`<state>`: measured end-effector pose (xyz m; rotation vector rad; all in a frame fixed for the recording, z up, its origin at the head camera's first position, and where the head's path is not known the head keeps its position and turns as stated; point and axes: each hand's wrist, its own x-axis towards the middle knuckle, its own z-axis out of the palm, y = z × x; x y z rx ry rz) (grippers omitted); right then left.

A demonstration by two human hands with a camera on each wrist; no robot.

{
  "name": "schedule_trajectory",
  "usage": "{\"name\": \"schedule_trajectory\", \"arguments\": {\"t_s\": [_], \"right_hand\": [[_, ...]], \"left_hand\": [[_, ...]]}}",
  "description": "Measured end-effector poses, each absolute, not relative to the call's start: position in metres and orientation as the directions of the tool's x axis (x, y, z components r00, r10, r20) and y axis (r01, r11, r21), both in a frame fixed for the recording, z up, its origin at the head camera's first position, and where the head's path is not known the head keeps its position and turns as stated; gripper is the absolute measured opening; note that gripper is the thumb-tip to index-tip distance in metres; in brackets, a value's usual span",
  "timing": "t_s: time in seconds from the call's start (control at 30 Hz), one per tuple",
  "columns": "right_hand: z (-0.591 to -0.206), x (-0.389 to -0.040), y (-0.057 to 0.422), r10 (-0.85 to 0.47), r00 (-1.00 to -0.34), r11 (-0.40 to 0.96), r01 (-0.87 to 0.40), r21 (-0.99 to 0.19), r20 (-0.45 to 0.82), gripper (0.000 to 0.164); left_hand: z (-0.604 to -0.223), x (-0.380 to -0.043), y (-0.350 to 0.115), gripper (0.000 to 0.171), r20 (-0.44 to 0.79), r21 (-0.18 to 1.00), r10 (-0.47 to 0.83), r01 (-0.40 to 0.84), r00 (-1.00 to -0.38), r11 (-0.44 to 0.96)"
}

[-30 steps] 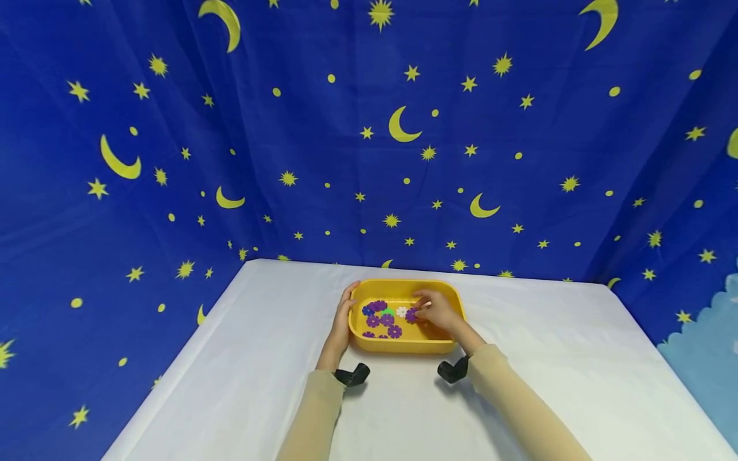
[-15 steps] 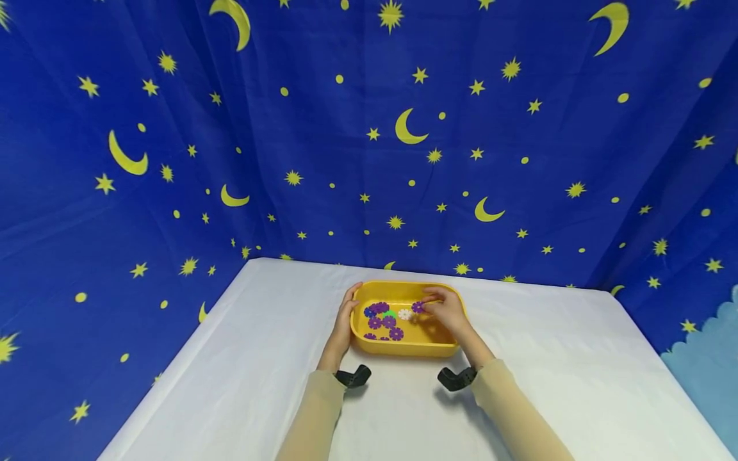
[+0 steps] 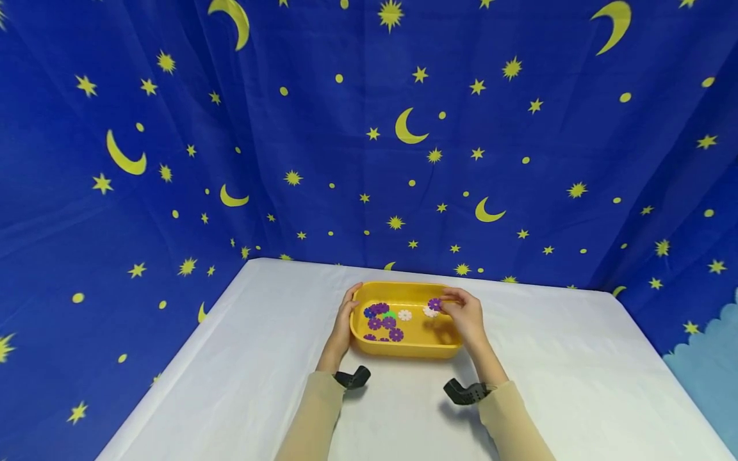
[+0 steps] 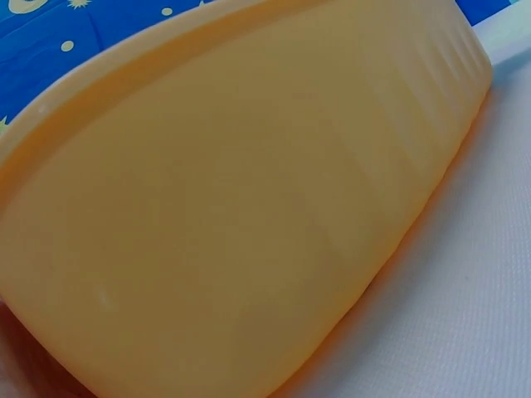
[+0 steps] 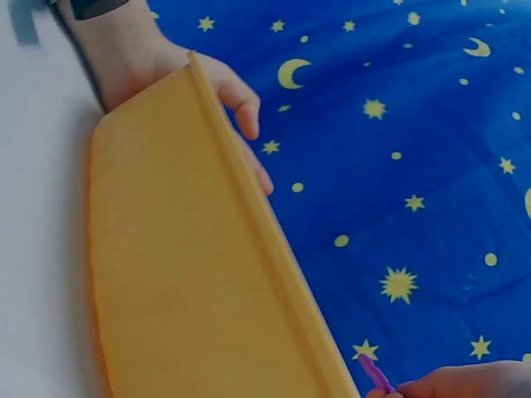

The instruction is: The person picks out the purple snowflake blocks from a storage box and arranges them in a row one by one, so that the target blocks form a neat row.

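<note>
A yellow plastic tub [image 3: 398, 349] stands on the white table. My left hand [image 3: 341, 323] grips its left end, with fingertips over the rim, as the right wrist view also shows. My right hand [image 3: 468, 318] pinches a purple flower-shaped disc [image 3: 435, 304] above the tub's right end; that disc [image 5: 375, 373] appears edge-on in the right wrist view. Just under it is a white flower-shaped disc [image 3: 429, 312], partly covered. Another white disc [image 3: 405, 315] lies mid-tub. Several purple discs [image 3: 389, 323], a blue disc [image 3: 369, 312] and a green one [image 3: 389, 314] lie at the left.
The tub's outer wall [image 4: 232, 191] fills most of the left wrist view. White cloth covers the table [image 3: 398, 410]. A blue curtain [image 3: 346, 128] with yellow moons and stars hangs behind and at the sides. Black wrist mounts [image 3: 353, 378] sit on both wrists.
My right hand has moved right and slightly up with the purple disc, toward the tub's right end. A second white disc has come into view below it. My left hand stays on the tub.
</note>
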<state>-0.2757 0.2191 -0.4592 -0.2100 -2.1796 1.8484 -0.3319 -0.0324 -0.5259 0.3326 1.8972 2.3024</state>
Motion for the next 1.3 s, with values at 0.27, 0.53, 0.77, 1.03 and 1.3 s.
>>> {"name": "schedule_trajectory", "arguments": {"t_s": [0.27, 0.53, 0.77, 1.03, 1.3], "right_hand": [[-0.458, -0.276, 0.226, 0.369, -0.922, 0.152, -0.066, -0.986, 0.118, 0.03], [-0.451, -0.273, 0.242, 0.497, -0.864, 0.069, -0.055, -0.996, 0.082, 0.027], [-0.456, -0.275, 0.256, 0.599, -0.796, 0.011, -0.1, -0.995, 0.087, 0.026], [-0.48, -0.28, 0.265, 0.675, -0.734, 0.04, -0.066, -0.997, 0.075, 0.025], [-0.503, -0.282, 0.271, 0.718, -0.689, 0.091, -0.055, -0.994, 0.104, 0.028]], "left_hand": [[-0.526, -0.33, -0.033, 0.055, 0.061, 0.988, 0.238, 0.025, -0.969, -0.155], [-0.527, -0.331, -0.032, 0.056, 0.071, 0.984, 0.243, 0.028, -0.967, -0.175], [-0.528, -0.331, -0.032, 0.056, 0.063, 0.984, 0.241, 0.02, -0.968, -0.178], [-0.528, -0.329, -0.032, 0.057, 0.073, 0.989, 0.232, 0.039, -0.97, -0.146], [-0.527, -0.33, -0.032, 0.056, 0.074, 0.987, 0.24, 0.037, -0.968, -0.156]]}}
